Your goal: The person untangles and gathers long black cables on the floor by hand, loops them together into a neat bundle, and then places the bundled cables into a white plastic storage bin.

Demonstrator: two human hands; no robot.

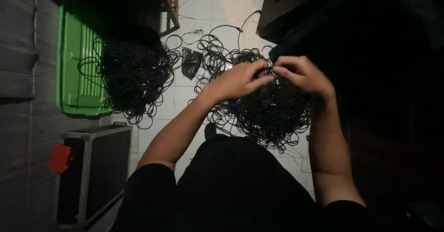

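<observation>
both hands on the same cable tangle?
Yes, the left hand and right hand meet fingertip to fingertip over the nearer black cable pile.

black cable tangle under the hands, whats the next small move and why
Probably draw the pinched strand a little upward and apart. The left hand and right hand meet fingertip to fingertip at the top of the black cable tangle, whose loops lie densely crossed on the white tiled floor. A short lift would likely show which loop the strand passes through.
</observation>
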